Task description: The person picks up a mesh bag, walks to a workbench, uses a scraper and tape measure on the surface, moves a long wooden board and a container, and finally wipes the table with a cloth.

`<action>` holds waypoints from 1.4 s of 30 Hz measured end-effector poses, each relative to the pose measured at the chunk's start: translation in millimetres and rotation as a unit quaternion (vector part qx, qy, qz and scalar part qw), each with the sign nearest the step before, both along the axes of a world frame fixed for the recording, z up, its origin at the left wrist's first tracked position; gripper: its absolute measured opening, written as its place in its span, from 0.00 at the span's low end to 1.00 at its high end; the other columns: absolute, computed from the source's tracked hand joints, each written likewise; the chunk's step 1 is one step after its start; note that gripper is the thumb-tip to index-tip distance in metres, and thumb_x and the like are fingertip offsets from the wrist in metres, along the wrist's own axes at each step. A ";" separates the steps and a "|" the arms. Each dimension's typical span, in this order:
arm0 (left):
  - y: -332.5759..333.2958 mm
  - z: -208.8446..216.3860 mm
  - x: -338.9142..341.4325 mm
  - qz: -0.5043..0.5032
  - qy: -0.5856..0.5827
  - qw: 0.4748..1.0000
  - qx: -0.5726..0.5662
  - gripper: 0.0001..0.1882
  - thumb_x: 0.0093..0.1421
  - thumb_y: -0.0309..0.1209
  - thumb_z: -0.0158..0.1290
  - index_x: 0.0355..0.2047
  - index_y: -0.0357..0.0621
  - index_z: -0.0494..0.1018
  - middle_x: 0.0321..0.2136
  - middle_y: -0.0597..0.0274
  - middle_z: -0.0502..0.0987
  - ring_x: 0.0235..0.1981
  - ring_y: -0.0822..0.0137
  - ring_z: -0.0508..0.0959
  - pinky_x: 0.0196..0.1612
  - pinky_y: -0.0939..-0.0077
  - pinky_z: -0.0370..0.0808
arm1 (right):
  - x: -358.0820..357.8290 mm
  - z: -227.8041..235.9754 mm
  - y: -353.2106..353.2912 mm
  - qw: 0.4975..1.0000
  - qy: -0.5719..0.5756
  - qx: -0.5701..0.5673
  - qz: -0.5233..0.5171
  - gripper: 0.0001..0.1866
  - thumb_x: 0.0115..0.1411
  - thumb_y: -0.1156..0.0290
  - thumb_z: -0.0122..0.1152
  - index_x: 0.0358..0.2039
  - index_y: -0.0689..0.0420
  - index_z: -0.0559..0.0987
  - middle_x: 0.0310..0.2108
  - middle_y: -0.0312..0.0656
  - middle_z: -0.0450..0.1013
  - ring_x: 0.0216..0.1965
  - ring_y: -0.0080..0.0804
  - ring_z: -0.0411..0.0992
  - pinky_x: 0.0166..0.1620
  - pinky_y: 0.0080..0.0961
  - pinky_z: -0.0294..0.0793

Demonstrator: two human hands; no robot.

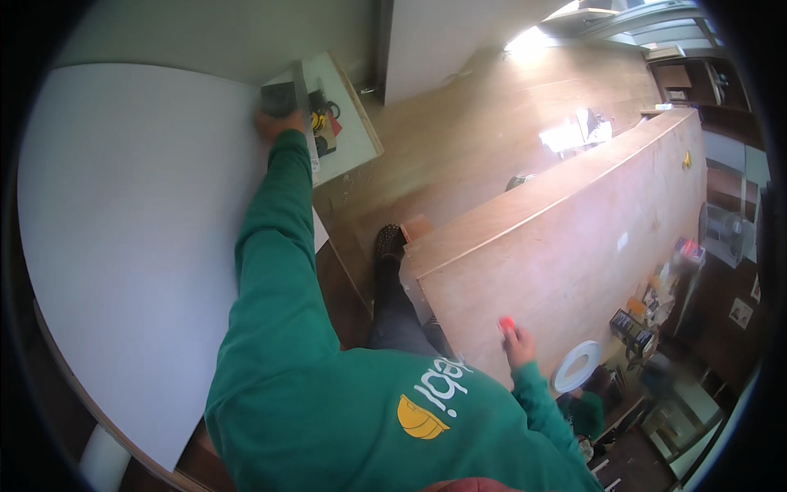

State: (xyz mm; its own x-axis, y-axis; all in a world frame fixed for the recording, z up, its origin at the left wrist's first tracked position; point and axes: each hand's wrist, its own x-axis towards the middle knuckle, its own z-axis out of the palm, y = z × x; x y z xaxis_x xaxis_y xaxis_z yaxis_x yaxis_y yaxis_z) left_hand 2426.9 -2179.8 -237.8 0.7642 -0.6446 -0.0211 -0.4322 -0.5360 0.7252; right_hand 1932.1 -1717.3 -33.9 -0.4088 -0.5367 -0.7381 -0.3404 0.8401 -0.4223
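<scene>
Steadying the dark block likely took the left hand firm around it, while the right hand pinched a red object.

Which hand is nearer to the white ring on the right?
Right. The right hand, gripping a small red object, is just left of the white ring. The left hand, at the dark block, is far off toward the picture's upper left.
</scene>
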 end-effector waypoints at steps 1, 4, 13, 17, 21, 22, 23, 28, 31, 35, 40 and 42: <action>1.2 -1.5 0.3 0.005 -0.004 1.000 -0.003 0.52 0.34 0.34 0.71 0.59 0.36 0.57 0.54 0.45 0.64 0.55 0.49 0.68 0.58 0.62 0.68 | 21.9 -13.1 -41.1 0.998 0.017 -0.011 0.060 0.19 0.61 0.56 0.56 0.29 0.62 0.77 0.17 0.36 0.69 0.19 0.22 0.66 0.23 0.23 0.65; 6.0 -14.7 9.1 0.030 -0.020 0.999 -0.026 0.52 0.34 0.37 0.71 0.59 0.36 0.57 0.55 0.45 0.64 0.56 0.50 0.66 0.59 0.62 0.66 | 94.1 -69.9 -163.0 0.974 -0.039 -0.030 0.220 0.17 0.62 0.58 0.55 0.29 0.60 0.79 0.18 0.39 0.72 0.20 0.25 0.70 0.26 0.25 0.69; 3.3 8.9 -15.7 0.145 0.077 0.982 0.092 0.54 0.37 0.41 0.67 0.63 0.39 0.51 0.58 0.37 0.55 0.58 0.43 0.62 0.60 0.56 0.66 | 272.1 -185.8 -366.1 0.968 -0.200 0.028 0.149 0.20 0.59 0.57 0.56 0.39 0.63 0.75 0.27 0.45 0.76 0.20 0.29 0.73 0.23 0.27 0.73; 10.7 13.9 -9.2 0.101 0.051 0.987 0.118 0.55 0.41 0.43 0.64 0.65 0.41 0.47 0.60 0.35 0.50 0.59 0.42 0.61 0.60 0.56 0.66 | 261.8 -195.8 -356.8 0.964 -0.135 0.008 0.228 0.27 0.59 0.53 0.58 0.50 0.63 0.72 0.34 0.49 0.76 0.21 0.31 0.74 0.25 0.28 0.74; 12.3 11.3 -20.9 0.069 0.059 0.988 0.124 0.56 0.43 0.47 0.62 0.66 0.40 0.45 0.61 0.37 0.50 0.61 0.42 0.58 0.61 0.55 0.64 | 173.2 -195.1 -300.2 0.939 -0.106 -0.045 0.325 0.25 0.58 0.53 0.57 0.45 0.62 0.76 0.41 0.55 0.76 0.41 0.50 0.75 0.45 0.35 0.73; 11.1 9.4 -26.8 0.058 0.066 0.989 0.116 0.56 0.43 0.49 0.61 0.66 0.39 0.45 0.61 0.38 0.50 0.62 0.43 0.58 0.62 0.54 0.62 | 148.8 -178.9 -279.7 0.945 -0.108 -0.052 0.305 0.23 0.59 0.54 0.56 0.44 0.62 0.77 0.39 0.54 0.76 0.40 0.49 0.75 0.44 0.35 0.73; 9.1 -0.3 -24.1 0.055 0.010 0.984 0.172 0.56 0.44 0.51 0.60 0.66 0.38 0.46 0.62 0.39 0.51 0.62 0.43 0.57 0.62 0.54 0.61 | 128.5 -159.7 -261.0 0.949 -0.110 -0.060 0.289 0.22 0.60 0.54 0.56 0.43 0.61 0.77 0.38 0.54 0.77 0.39 0.48 0.75 0.43 0.34 0.73; 0.2 -70.0 50.6 -0.151 0.153 0.962 0.166 0.36 0.55 0.55 0.52 0.51 0.35 0.67 0.50 0.44 0.65 0.52 0.51 0.65 0.53 0.56 0.67 | 37.4 -69.5 -148.1 0.986 -0.105 0.059 0.114 0.21 0.60 0.53 0.56 0.39 0.60 0.79 0.32 0.50 0.77 0.29 0.44 0.75 0.38 0.35 0.74; -3.7 -69.1 90.0 -0.092 0.303 0.918 0.239 0.31 0.54 0.50 0.57 0.46 0.32 0.73 0.35 0.43 0.78 0.35 0.54 0.80 0.40 0.65 0.78 | -30.2 -38.7 -70.6 0.981 0.001 0.121 0.155 0.22 0.58 0.49 0.57 0.35 0.58 0.81 0.31 0.50 0.77 0.29 0.46 0.75 0.40 0.39 0.74; 2.2 -26.7 7.3 -0.069 -0.124 0.975 0.171 0.52 0.47 0.61 0.57 0.62 0.35 0.57 0.60 0.40 0.59 0.61 0.45 0.60 0.62 0.57 0.60 | -77.9 -13.9 60.0 0.954 0.108 0.271 0.073 0.23 0.53 0.49 0.62 0.36 0.57 0.81 0.33 0.52 0.77 0.34 0.49 0.76 0.43 0.40 0.74; 54.0 10.7 -76.7 -0.170 -0.197 0.966 0.002 0.46 0.49 0.55 0.60 0.60 0.36 0.60 0.58 0.42 0.63 0.60 0.46 0.63 0.61 0.57 0.62 | -91.4 26.8 170.1 0.940 0.084 0.277 -0.179 0.25 0.51 0.55 0.66 0.45 0.57 0.78 0.35 0.50 0.77 0.23 0.40 0.76 0.34 0.36 0.77; 79.1 15.3 -115.6 -0.234 -0.169 0.956 -0.046 0.42 0.50 0.51 0.61 0.57 0.35 0.63 0.56 0.42 0.65 0.58 0.48 0.65 0.60 0.57 0.62 | -107.4 12.3 229.7 0.942 0.065 0.284 -0.166 0.29 0.49 0.55 0.67 0.50 0.57 0.76 0.40 0.51 0.77 0.27 0.41 0.77 0.38 0.36 0.77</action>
